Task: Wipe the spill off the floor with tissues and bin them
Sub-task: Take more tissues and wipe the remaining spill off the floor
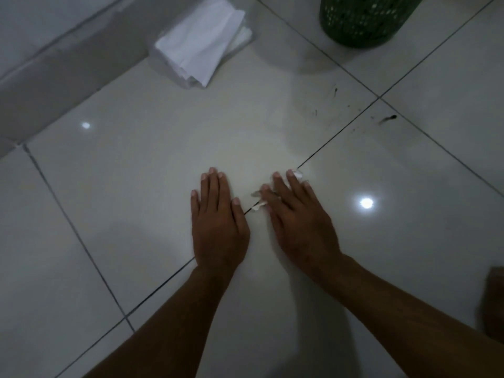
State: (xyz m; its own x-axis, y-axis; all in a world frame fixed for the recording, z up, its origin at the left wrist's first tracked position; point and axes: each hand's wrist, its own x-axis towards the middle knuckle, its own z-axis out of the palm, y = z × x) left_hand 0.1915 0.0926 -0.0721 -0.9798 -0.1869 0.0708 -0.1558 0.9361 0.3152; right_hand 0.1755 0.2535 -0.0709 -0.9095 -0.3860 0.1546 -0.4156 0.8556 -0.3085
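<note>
Both hands flat on the tiled floor (136,186). Left hand (218,227) spread, fingers straight, palm down, nothing under it. Right hand (297,225) also flat, fingers straight, pressing a crumpled tissue (259,204) against the tile; only white scraps show past the fingers. Faint damp patch just ahead of the fingertips; dark flecks (387,119) further off to the right. Spare tissue stack (200,40) far left, green bin (362,20) far right. Judgement: keep the palm weight even, sweep toward those flecks, gather the tissue before lifting.
</note>
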